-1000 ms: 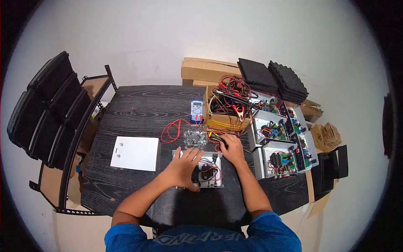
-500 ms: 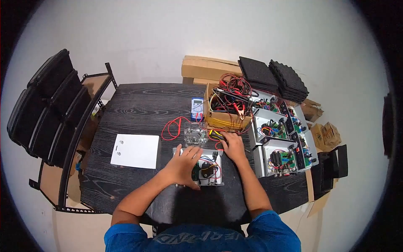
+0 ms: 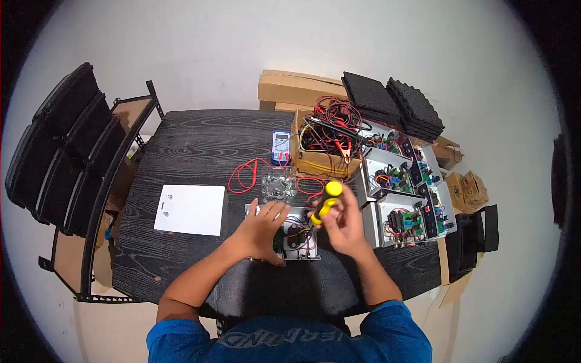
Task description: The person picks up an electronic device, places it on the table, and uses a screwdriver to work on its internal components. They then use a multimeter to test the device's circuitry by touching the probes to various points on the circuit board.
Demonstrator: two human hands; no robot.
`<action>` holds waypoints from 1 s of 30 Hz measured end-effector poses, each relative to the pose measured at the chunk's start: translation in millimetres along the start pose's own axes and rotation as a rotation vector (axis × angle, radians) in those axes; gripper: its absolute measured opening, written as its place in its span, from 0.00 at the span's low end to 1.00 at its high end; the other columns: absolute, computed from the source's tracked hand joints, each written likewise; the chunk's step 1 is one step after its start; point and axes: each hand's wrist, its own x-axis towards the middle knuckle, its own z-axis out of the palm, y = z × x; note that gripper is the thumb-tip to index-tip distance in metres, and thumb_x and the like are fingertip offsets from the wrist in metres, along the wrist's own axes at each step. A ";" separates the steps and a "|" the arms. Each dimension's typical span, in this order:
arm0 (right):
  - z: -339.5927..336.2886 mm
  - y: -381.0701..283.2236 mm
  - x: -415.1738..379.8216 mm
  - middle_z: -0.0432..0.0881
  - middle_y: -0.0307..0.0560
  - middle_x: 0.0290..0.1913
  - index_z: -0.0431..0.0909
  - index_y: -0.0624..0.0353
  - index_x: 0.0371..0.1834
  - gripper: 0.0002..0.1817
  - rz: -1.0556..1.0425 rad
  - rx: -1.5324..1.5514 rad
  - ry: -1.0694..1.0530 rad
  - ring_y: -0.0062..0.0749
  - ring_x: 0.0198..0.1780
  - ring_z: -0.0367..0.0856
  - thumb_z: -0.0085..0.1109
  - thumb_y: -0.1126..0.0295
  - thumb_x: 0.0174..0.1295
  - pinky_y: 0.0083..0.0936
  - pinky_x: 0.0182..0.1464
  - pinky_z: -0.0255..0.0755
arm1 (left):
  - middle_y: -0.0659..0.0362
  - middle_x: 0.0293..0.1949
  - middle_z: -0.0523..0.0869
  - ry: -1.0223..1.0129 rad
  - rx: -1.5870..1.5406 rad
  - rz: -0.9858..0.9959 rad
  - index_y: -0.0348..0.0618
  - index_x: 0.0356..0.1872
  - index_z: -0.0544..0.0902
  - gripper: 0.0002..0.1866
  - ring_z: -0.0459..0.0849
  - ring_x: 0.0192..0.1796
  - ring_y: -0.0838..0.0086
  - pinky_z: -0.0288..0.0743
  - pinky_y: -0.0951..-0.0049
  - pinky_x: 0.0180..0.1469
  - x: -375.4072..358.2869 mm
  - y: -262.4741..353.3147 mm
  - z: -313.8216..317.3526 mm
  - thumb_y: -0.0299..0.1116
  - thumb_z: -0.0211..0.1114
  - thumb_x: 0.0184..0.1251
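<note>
A white metal case (image 3: 311, 249) lies open in front of me, with wires, a green board and a round black part inside. My left hand (image 3: 260, 233) rests over its left side, fingers spread and thumb near the front edge. My right hand (image 3: 345, 224) is wrapped around a yellow and black screwdriver (image 3: 328, 199), held tilted above the case's right edge. Its tip is hard to make out. Just behind the case stands a clear plastic tray (image 3: 278, 184) of small metal parts.
Beyond the tray lie a blue multimeter (image 3: 281, 147) and red test leads (image 3: 241, 176). A cardboard box (image 3: 327, 164) holds tangled cables. Several open white cases (image 3: 376, 227) with boards line the right. A white cover plate (image 3: 192, 210) lies at left, near the black shelf frame (image 3: 100, 230).
My right hand has lifted the screwdriver off the table beside the cardboard box and brought it toward me, over the case's right side. My left hand stays on the case.
</note>
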 end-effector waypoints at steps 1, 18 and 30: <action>2.4 7.8 -4.0 0.82 0.60 0.62 0.44 0.64 0.87 0.41 -0.011 -0.052 -0.035 0.36 0.57 0.89 0.54 0.82 0.75 0.30 0.58 0.85 | 0.42 0.79 0.65 0.005 -0.001 0.000 0.30 0.82 0.59 0.78 0.61 0.83 0.50 0.48 0.28 0.82 -0.2 -0.1 0.4 0.73 0.84 0.32; 7.8 57.2 -36.9 0.76 0.61 0.67 0.38 0.54 0.88 0.45 -0.101 -0.250 -0.151 0.43 0.62 0.86 0.51 0.87 0.74 0.39 0.65 0.81 | 0.43 0.80 0.64 -0.006 0.001 -0.013 0.31 0.83 0.57 0.79 0.61 0.83 0.50 0.47 0.27 0.82 -0.4 0.0 2.1 0.73 0.84 0.30; 21.9 10.5 -23.8 0.87 0.57 0.50 0.60 0.67 0.80 0.42 -0.167 -0.495 -0.111 0.39 0.39 0.92 0.72 0.77 0.63 0.32 0.47 0.85 | 0.42 0.79 0.66 -0.010 0.017 -0.006 0.29 0.82 0.59 0.78 0.61 0.83 0.50 0.50 0.28 0.81 0.1 0.6 -1.3 0.72 0.85 0.31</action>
